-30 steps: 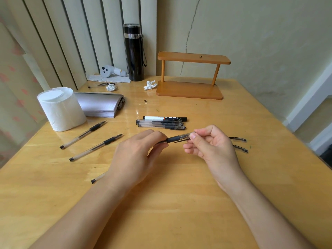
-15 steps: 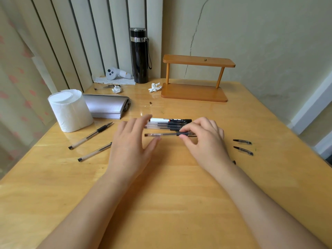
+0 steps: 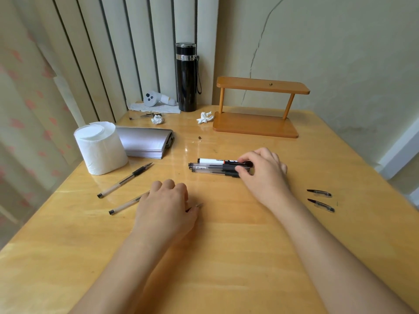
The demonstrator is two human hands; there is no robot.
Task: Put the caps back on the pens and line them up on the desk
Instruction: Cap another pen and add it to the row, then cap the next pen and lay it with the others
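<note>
A row of capped pens (image 3: 210,169) lies side by side at the desk's middle, with a white-and-black marker (image 3: 212,160) at its far side. My right hand (image 3: 263,173) pinches the row's right ends, thumb and fingers on the nearest capped pen. My left hand (image 3: 165,205) is curled over an uncapped pen whose tip (image 3: 199,205) sticks out by the thumb. Two more uncapped pens lie to the left: one (image 3: 124,180) in the open, the other (image 3: 127,203) running under my fingers. Two loose caps (image 3: 319,193) (image 3: 322,205) lie at the right.
A toilet-paper roll (image 3: 99,148) and a grey pouch (image 3: 145,142) stand at the left. A black flask (image 3: 186,78), a white controller (image 3: 156,99), crumpled tissues (image 3: 205,117) and a wooden shelf (image 3: 256,128) line the back. The desk's right edge is close to the caps.
My right hand carried the capped pen up to the row and set it down there. My left hand let go of it and dropped back onto an uncapped pen.
</note>
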